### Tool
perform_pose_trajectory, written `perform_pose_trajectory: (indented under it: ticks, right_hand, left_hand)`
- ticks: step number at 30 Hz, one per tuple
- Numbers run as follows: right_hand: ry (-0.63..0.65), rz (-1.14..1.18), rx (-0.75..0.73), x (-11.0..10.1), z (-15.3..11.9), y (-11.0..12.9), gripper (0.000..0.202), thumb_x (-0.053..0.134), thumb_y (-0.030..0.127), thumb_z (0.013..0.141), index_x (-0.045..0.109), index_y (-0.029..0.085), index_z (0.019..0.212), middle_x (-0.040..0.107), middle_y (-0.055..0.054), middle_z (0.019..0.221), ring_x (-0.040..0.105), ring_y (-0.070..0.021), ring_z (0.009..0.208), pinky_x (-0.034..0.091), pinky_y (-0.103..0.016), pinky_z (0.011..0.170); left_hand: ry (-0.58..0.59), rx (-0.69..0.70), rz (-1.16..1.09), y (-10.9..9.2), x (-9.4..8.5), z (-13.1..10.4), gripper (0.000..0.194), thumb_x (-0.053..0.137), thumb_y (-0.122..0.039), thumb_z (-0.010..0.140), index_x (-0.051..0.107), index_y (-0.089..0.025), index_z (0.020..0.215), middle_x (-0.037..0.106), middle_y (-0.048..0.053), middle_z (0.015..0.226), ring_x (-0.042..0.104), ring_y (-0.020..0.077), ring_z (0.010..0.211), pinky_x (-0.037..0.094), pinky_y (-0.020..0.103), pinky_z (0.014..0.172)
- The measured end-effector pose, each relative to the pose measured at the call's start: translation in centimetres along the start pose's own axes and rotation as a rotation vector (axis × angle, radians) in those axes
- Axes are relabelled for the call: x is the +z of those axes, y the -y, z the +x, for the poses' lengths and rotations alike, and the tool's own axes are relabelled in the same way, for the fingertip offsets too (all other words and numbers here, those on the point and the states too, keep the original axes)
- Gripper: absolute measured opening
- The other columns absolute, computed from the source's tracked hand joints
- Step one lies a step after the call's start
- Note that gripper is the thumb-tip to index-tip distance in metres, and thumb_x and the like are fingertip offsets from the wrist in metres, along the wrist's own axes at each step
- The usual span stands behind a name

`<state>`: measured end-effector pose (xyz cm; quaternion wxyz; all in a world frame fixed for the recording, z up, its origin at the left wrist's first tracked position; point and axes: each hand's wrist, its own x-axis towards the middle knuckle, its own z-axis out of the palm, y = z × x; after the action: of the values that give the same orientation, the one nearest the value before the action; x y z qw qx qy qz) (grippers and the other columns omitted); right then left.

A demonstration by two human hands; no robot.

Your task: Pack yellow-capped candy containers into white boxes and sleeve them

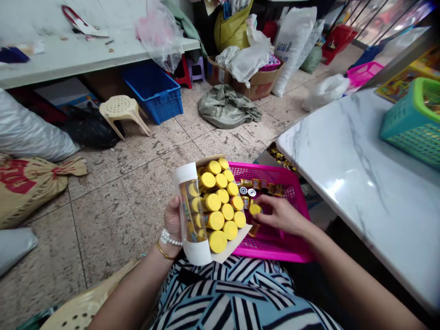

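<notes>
My left hand point(173, 219) grips the windowed carton point(188, 215) from its left, packed yellow caps point(227, 211) facing up and right. Just right of its open side, over the magenta basket point(271, 253), my right hand point(279, 214) is closed on one yellow-capped bottle point(255, 209), axis foreshortened.
</notes>
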<state>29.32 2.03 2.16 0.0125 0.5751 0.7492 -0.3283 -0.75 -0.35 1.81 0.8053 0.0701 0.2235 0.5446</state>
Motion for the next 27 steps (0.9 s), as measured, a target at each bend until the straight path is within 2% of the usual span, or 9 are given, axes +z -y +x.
perform_pose_trajectory:
  ticks: [2, 4, 7, 9, 13, 17, 22, 24, 27]
  right_hand:
    - [-0.083, 0.409, 0.007, -1.2, 0.0, -0.3, 0.031, 0.06, 0.049, 0.088, 0.065, 0.02, 0.098, 0.07, -0.002, 0.082, 0.064, -0.0155, 0.069, 0.048, -0.026, 0.059]
    - [-0.18, 0.81, 0.063, -2.2, 0.1, -0.3, 0.034, 0.063, 0.051, 0.087, 0.065, 0.02, 0.101, 0.066, 0.001, 0.073, 0.059, -0.013, 0.056, 0.046, -0.025, 0.05]
    - [-0.255, 1.095, 0.082, -3.4, 0.3, 1.1, 0.04, 0.067, 0.049, 0.086, 0.063, 0.024, 0.117, 0.07, 0.0, 0.08, 0.062, -0.0128, 0.052, 0.05, -0.025, 0.045]
    - [-0.293, 1.162, -0.017, -4.3, 0.3, 3.3, 0.036, 0.07, 0.044, 0.086, 0.064, 0.024, 0.116, 0.072, -0.002, 0.091, 0.069, -0.0142, 0.062, 0.058, -0.027, 0.054]
    - [-0.452, 1.163, -0.356, -5.7, 0.2, 9.3, 0.025, 0.074, 0.029, 0.086, 0.062, 0.025, 0.108, 0.073, 0.0, 0.093, 0.073, -0.0151, 0.086, 0.061, -0.027, 0.076]
    - [-0.625, 1.096, -0.614, -4.9, 0.3, 13.8, 0.036, 0.073, 0.015, 0.084, 0.057, 0.026, 0.114, 0.071, -0.003, 0.105, 0.071, -0.0173, 0.097, 0.06, -0.035, 0.088]
    - [-0.83, 0.868, -0.774, -2.7, 0.8, 14.8, 0.044, 0.069, 0.006, 0.078, 0.057, 0.025, 0.115, 0.066, -0.006, 0.113, 0.068, -0.0209, 0.103, 0.06, -0.04, 0.088]
    - [-0.882, 0.687, -0.848, -2.6, 0.8, 14.6, 0.046, 0.07, 0.005, 0.074, 0.057, 0.024, 0.114, 0.066, -0.006, 0.108, 0.067, -0.0216, 0.101, 0.059, -0.041, 0.087]
    - [-0.888, 0.419, -0.944, -3.2, 0.6, 14.5, 0.047, 0.069, 0.007, 0.073, 0.057, 0.022, 0.116, 0.068, -0.008, 0.105, 0.068, -0.0217, 0.096, 0.059, -0.04, 0.082]
  left_hand:
    - [0.011, -0.005, 0.003, 0.0, -0.3, 0.0, 0.04, 0.076, -0.045, 0.071, 0.073, -0.021, 0.103, 0.078, 0.012, 0.113, 0.051, 0.041, 0.136, 0.034, 0.064, 0.115]
    - [0.018, -0.002, 0.011, 0.0, -0.4, 0.0, 0.043, 0.075, -0.045, 0.073, 0.072, -0.021, 0.108, 0.075, 0.013, 0.121, 0.048, 0.0415, 0.138, 0.032, 0.065, 0.115]
    - [0.035, -0.014, 0.023, 0.0, -0.5, 0.0, 0.044, 0.071, -0.045, 0.076, 0.071, -0.02, 0.112, 0.074, 0.013, 0.124, 0.048, 0.0406, 0.138, 0.032, 0.064, 0.116]
    - [0.058, -0.016, 0.02, 0.1, -0.4, 0.0, 0.041, 0.069, -0.045, 0.078, 0.072, -0.02, 0.111, 0.077, 0.011, 0.115, 0.052, 0.039, 0.135, 0.032, 0.063, 0.116]
    - [0.1, -0.03, 0.017, 0.2, -0.7, -0.2, 0.04, 0.068, -0.045, 0.079, 0.074, -0.021, 0.11, 0.08, 0.008, 0.103, 0.062, 0.0372, 0.124, 0.035, 0.061, 0.116]
    - [0.189, -0.029, 0.019, 0.3, -1.5, -0.4, 0.043, 0.064, -0.044, 0.082, 0.073, -0.019, 0.115, 0.079, 0.008, 0.111, 0.064, 0.036, 0.122, 0.035, 0.059, 0.116]
    - [0.252, 0.002, 0.014, 0.6, -1.7, -0.8, 0.045, 0.068, -0.046, 0.076, 0.076, -0.018, 0.11, 0.079, 0.01, 0.107, 0.055, 0.0394, 0.132, 0.028, 0.059, 0.12]
    - [0.252, 0.01, 0.006, 0.7, -1.3, -0.9, 0.042, 0.07, -0.049, 0.074, 0.078, -0.018, 0.102, 0.08, 0.011, 0.106, 0.051, 0.0401, 0.136, 0.025, 0.058, 0.121]
    - [0.235, 0.012, -0.006, 0.7, -1.0, -0.9, 0.038, 0.069, -0.05, 0.076, 0.079, -0.021, 0.098, 0.079, 0.008, 0.11, 0.049, 0.0382, 0.138, 0.024, 0.057, 0.122]
